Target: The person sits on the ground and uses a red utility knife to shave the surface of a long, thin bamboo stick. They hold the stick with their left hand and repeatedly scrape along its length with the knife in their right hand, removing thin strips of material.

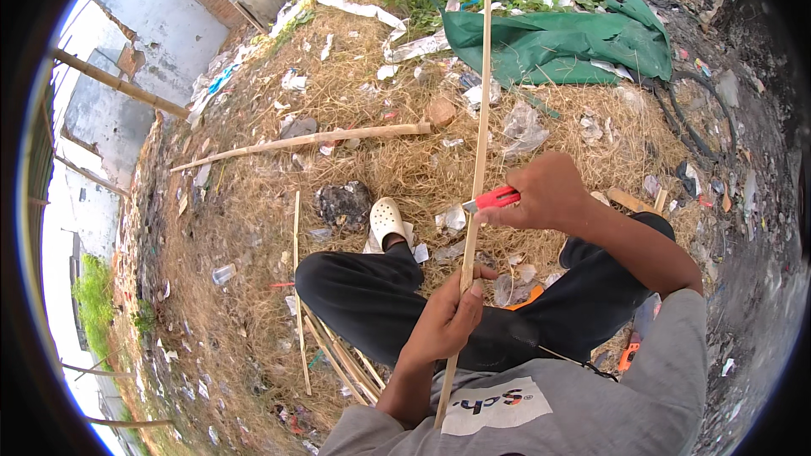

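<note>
A long, thin bamboo strip (482,131) runs upright through the picture, from my lap to past the far edge. My left hand (447,318) is closed round its lower part, above my thighs. Farther up, my right hand (545,192) grips a red utility knife (497,198). Its blade lies against the strip, and the right thumb sits close beside the strip just below the blade. My legs are folded in dark trousers, and a cream clog (388,221) covers one foot.
Several bamboo strips (342,355) lie by my left thigh, with a thin one (299,304) beside them. A longer bamboo piece (304,141) rests on the dry grass ahead. A green sheet (562,44) is spread at the far right, near dark hoses (688,122). Litter is scattered around.
</note>
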A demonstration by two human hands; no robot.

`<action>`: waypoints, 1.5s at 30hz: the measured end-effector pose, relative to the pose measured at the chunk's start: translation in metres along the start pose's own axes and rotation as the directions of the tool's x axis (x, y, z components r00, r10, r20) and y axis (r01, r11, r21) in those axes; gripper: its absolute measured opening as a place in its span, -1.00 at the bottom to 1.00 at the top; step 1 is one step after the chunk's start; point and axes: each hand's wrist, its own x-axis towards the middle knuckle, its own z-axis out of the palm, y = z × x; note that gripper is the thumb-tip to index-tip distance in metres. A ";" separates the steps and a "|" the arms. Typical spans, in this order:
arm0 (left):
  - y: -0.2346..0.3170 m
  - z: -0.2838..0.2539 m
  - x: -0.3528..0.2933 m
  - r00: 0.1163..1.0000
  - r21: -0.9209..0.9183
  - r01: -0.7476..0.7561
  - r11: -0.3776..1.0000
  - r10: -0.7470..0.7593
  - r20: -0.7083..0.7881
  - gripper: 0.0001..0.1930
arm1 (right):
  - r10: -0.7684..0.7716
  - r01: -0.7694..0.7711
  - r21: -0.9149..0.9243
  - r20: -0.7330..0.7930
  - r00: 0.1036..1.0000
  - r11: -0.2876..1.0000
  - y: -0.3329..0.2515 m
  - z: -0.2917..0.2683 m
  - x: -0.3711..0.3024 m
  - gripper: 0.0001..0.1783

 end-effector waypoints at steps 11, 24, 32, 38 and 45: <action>0.006 -0.003 0.009 0.994 0.158 -0.042 0.987 0.057 -0.092 -0.71 | -0.072 0.070 -0.047 -0.055 0.996 0.996 0.010 0.007 0.010 -0.14; 0.005 -0.004 -0.002 1.000 0.151 -0.021 0.988 0.023 -0.012 -0.70 | 0.091 -0.090 -0.041 0.039 0.995 0.995 0.014 0.006 0.005 -0.14; 0.001 -0.005 -0.006 1.000 0.133 0.005 0.991 -0.006 0.006 -0.70 | 0.199 -0.197 -0.058 0.032 0.979 0.979 0.028 0.001 0.015 -0.10; 0.001 -0.008 -0.013 0.994 0.157 -0.029 0.987 0.012 0.109 -0.70 | 0.386 -0.388 -0.141 -0.042 0.921 0.911 0.083 0.000 0.033 -0.08; -0.004 -0.003 -0.018 0.979 0.071 0.011 0.997 -0.025 0.202 -0.67 | 0.723 -0.747 -0.043 -0.218 0.655 0.664 0.183 -0.023 0.046 -0.05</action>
